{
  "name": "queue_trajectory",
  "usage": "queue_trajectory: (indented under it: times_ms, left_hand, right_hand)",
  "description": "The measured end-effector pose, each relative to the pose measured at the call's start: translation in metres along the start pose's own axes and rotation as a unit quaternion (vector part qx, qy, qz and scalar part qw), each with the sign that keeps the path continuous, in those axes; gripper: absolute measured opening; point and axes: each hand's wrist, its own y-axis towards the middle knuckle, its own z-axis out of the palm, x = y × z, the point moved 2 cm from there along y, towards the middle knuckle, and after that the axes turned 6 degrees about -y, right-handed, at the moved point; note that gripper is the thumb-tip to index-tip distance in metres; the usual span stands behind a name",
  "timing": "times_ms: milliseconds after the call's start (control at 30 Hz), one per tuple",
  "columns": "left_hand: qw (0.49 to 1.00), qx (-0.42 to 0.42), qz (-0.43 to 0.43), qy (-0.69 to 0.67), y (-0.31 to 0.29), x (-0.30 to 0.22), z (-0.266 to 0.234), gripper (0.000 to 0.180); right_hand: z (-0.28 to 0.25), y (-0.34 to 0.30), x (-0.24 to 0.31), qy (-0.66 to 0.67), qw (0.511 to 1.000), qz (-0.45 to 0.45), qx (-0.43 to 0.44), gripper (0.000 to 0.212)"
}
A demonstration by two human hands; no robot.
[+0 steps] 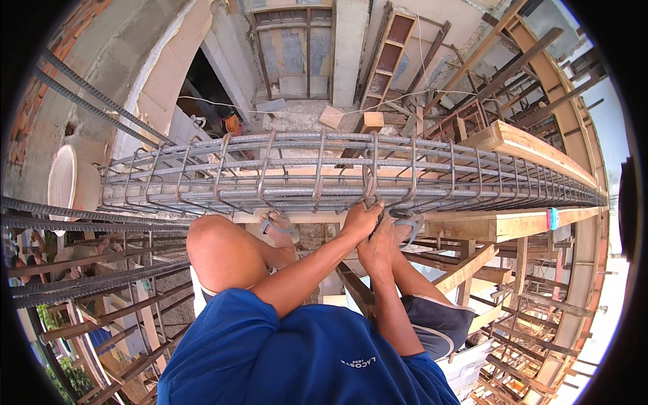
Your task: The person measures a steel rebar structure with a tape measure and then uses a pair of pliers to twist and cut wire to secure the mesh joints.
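A long rebar cage [290,202] runs across in front of me, its lengthwise bars ringed by bent steel stirrups [319,169]. At its near lower edge my left hand [360,220] has its fingers closed round the foot of a stirrup [370,169], by the bottom bar. Just below and to the right, close against it, my right hand [379,244] is closed too. Something dark shows at its fingers, too hidden to name. My sandalled feet [278,228] are under the near side of the cage, either side of my hands.
Thick timbers [540,154] lie along the cage's right end, and another timber [506,228] sits nearer me with a blue item [553,219] on it. Loose rebars [101,98] jut in at left beside a white bucket [64,179]. Scaffold poles and a drop show below.
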Motion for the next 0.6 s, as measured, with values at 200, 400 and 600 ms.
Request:
queue_trajectory:
  times_ms: [200,400,600]
  left_hand:
    - [0.998,0.043,-0.035,0.009,-0.009,-0.015,-0.017,0.054]
    - [0.965,0.169,-0.094,-0.178,-0.021,-0.029,-0.026,0.046]
    - [0.945,0.202,-0.025,-0.255,-0.015,-0.023,-0.018,0.041]
  right_hand:
    - [-0.014,0.005,0.016,0.021,0.996,0.026,0.086,0.061]
    - [-0.019,0.010,-0.020,0.434,0.849,0.149,0.263,0.018]
    - [0.019,0.008,-0.042,0.871,0.279,0.157,0.373,0.037]
